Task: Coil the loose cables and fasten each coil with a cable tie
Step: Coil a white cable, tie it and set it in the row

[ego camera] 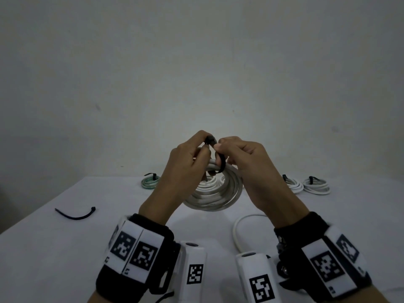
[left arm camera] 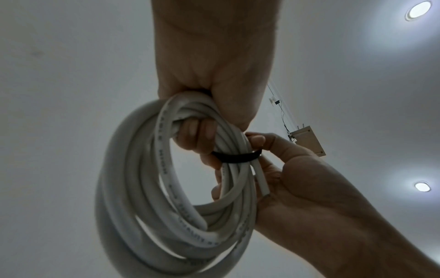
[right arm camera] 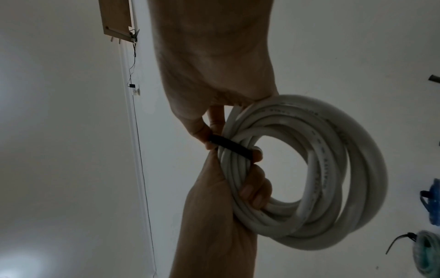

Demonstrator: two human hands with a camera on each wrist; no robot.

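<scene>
Both hands are raised above the table [ego camera: 65, 248] and hold a coil of white cable [ego camera: 215, 193]. My left hand [ego camera: 204, 144] grips the coil's top; its lower fingers [left arm camera: 197, 135] curl through the coil [left arm camera: 147, 188] and its thumb and forefinger pinch the tie's head. A black cable tie [ego camera: 221, 164] is looped round the bundled turns [right arm camera: 309, 169]. My right hand [ego camera: 219, 149] pinches this tie [right arm camera: 228, 145] right beside the left hand. The tie [left arm camera: 238, 157] sits across the strands, and a cut cable end [left arm camera: 263, 186] lies against the right palm.
A loose black cable tie [ego camera: 76, 214] lies on the table at left. A loose white cable [ego camera: 240, 228] curves under my right wrist. Tied coils sit at the back: a green one [ego camera: 149, 182] and two white ones [ego camera: 294, 184] [ego camera: 317, 185].
</scene>
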